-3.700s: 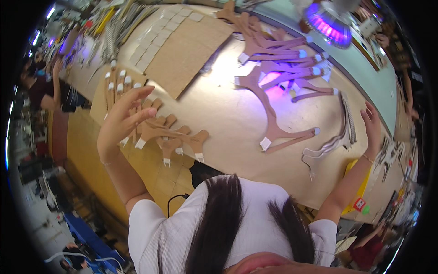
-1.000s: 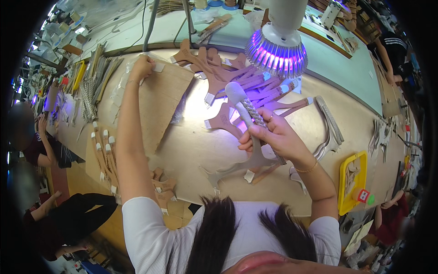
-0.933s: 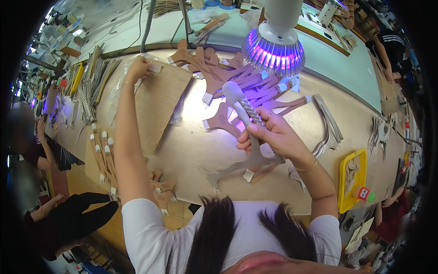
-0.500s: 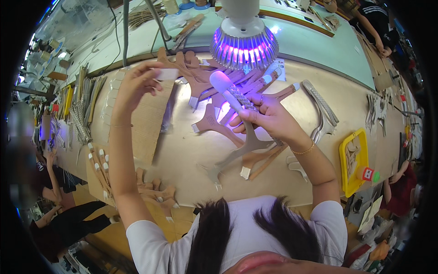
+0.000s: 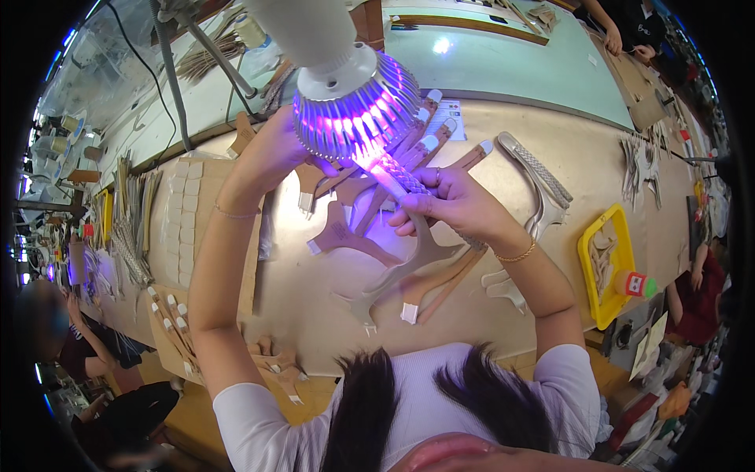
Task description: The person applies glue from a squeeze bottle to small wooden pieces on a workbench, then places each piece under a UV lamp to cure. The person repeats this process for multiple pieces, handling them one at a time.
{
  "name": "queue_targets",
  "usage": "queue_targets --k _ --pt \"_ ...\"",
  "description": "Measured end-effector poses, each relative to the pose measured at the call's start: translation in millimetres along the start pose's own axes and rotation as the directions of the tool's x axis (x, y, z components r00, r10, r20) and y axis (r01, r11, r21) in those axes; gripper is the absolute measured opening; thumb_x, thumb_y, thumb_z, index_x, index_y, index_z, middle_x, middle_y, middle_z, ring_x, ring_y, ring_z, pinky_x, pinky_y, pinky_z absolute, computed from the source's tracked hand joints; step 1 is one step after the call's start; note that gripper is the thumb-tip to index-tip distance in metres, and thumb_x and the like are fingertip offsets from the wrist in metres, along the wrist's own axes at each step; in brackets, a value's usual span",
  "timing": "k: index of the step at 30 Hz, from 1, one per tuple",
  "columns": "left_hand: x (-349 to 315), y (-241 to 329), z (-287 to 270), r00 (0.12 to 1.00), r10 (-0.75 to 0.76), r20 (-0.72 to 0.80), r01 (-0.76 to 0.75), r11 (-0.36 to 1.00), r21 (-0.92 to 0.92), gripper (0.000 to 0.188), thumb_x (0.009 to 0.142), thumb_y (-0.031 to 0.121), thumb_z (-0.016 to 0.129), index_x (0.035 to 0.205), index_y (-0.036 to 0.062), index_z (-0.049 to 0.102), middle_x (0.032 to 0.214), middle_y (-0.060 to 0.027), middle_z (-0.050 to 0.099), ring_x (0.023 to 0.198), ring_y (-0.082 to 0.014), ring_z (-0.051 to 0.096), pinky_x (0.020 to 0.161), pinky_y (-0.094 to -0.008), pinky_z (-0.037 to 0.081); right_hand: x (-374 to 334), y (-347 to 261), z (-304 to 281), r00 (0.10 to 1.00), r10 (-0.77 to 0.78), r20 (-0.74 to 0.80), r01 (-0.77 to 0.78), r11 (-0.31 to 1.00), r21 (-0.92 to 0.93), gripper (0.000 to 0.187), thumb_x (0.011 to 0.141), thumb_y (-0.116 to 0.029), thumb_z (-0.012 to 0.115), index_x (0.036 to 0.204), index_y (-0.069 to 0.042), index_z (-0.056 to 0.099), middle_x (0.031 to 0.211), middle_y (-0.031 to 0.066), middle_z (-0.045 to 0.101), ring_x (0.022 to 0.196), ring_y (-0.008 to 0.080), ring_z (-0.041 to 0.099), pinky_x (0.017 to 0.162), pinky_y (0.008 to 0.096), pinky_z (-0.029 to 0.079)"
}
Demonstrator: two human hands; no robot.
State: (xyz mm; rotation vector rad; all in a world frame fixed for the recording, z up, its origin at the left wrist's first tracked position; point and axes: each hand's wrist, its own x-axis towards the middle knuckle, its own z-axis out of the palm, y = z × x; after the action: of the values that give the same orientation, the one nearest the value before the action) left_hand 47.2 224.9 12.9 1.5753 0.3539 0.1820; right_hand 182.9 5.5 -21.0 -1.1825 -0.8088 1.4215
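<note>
My right hand (image 5: 456, 200) is closed around a beige sandal strap with a braided band (image 5: 405, 179), thumb on top and fingers beneath. The strap's tip lies in the purple glow just under the lamp (image 5: 358, 114), and its forked lower part (image 5: 429, 250) hangs below my grip. My left hand (image 5: 275, 153) reaches up at the lamp's left side; the lamp hides most of its fingers, and what they hold does not show. Beneath both hands lie several brown strap pieces (image 5: 342, 236) with white tips. A second braided strap (image 5: 539, 169) rests to the right.
A yellow tray (image 5: 586, 263) with small pieces and a bottle with a green cap (image 5: 635, 284) stand at right. On the left lies a board with rows of white pads (image 5: 185, 212). More straps (image 5: 275, 360) sit at the near left edge. Other people work at both sides.
My left hand, with a small white piece between its fingers before, has moved right and behind the lamp. The lamp appears farther left and nearer. The strap's tip now sits under its light.
</note>
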Motion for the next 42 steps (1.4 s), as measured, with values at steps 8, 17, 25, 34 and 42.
queue_targets --k 8,17,25,34,42 --pt "-2 -1 1 0.992 0.123 -0.029 -0.115 0.975 0.192 0.045 0.076 0.006 0.071 0.117 -0.002 0.052 0.097 -0.0058 0.063 0.084 -0.0101 0.06 0.072 -0.0254 0.051 5 2 -4 1.0 0.006 0.014 -0.006 0.999 -0.039 0.032 0.091 -0.015 0.056 0.118 0.003 0.053 0.094 0.0121 0.068 0.082 0.0161 0.067 0.072 0.0243 0.054" --pt "-1 -5 -11 0.998 -0.039 -0.048 0.044 0.994 0.099 0.046 0.076 0.004 0.069 0.118 -0.003 0.051 0.103 -0.0073 0.062 0.09 -0.0112 0.06 0.074 -0.0268 0.053 7 -3 0 0.999 0.004 0.046 -0.006 1.0 0.027 0.033 0.092 -0.012 0.054 0.119 0.004 0.051 0.096 0.0137 0.065 0.088 0.0183 0.066 0.077 0.0283 0.056" --pt "0 -2 -12 1.0 -0.017 -0.01 0.018 0.99 0.14 0.049 0.075 0.0 0.069 0.119 -0.0036 0.05 0.102 -0.0086 0.062 0.093 -0.012 0.059 0.073 -0.0263 0.053 10 -2 -1 0.998 0.0 0.057 -0.002 1.0 0.03 0.033 0.092 -0.012 0.054 0.121 0.005 0.049 0.094 0.0152 0.066 0.087 0.0189 0.066 0.076 0.0286 0.056" --pt "-2 2 -8 1.0 -0.018 0.001 0.018 0.995 0.098 0.038 0.081 0.001 0.064 0.117 -0.0029 0.052 0.098 -0.0093 0.062 0.082 -0.0128 0.063 0.065 -0.0254 0.055 10 1 0 0.999 -0.007 0.044 0.006 0.999 0.034 0.032 0.092 -0.013 0.054 0.118 0.005 0.051 0.093 0.0157 0.067 0.083 0.0184 0.067 0.074 0.0276 0.055" --pt "-3 4 -7 0.999 -0.035 -0.003 0.036 0.994 0.103 0.034 0.085 0.003 0.06 0.117 -0.0032 0.05 0.096 -0.0097 0.063 0.079 -0.0148 0.065 0.063 -0.026 0.056 9 0 -3 0.997 0.044 0.068 -0.047 0.998 0.049 0.04 0.091 -0.015 0.058 0.124 0.005 0.048 0.097 0.0147 0.065 0.088 0.019 0.066 0.076 0.0284 0.055"
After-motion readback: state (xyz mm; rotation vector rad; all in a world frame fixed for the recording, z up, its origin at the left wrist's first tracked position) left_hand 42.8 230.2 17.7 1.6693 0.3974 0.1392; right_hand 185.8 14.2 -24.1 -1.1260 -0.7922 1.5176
